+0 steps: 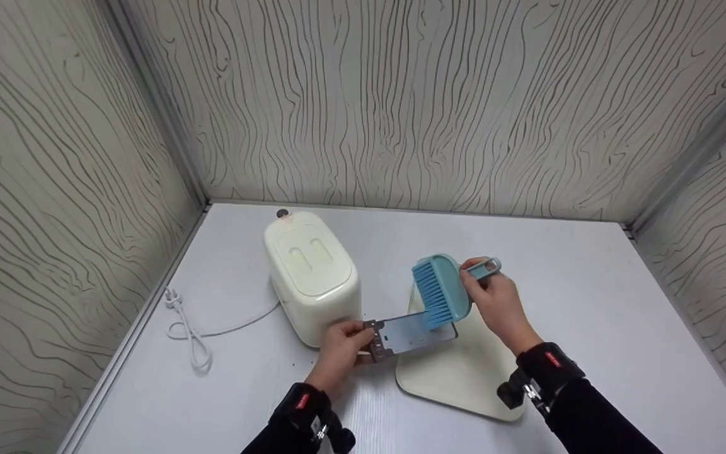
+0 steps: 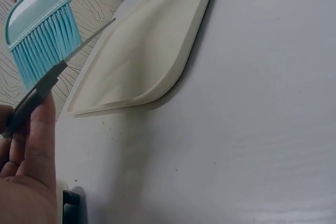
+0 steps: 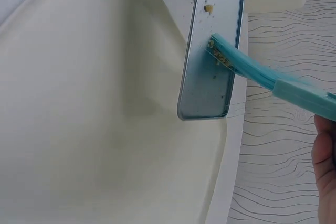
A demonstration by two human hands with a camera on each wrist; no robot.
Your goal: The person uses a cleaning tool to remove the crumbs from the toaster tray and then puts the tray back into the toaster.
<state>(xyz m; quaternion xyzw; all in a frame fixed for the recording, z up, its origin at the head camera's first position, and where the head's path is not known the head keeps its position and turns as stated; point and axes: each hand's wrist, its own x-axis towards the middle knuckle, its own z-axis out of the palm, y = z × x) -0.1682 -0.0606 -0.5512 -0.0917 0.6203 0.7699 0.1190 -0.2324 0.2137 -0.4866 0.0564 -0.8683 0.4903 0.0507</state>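
My left hand pinches the dark end of a metal crumb tray, holding it above the table. In the right wrist view, crumbs lie on the tray's surface. My right hand grips the handle of a light blue brush, and its bristles touch the tray with crumbs gathered along their tips. Beneath the tray lies a cream dustpan with a raised rim. Just left of the tray stands a cream toaster with its lid on, close to my left hand.
The toaster's white cord and plug lie on the table at the left. A few loose crumbs are scattered on the white table near the dustpan. Patterned walls enclose the back and sides.
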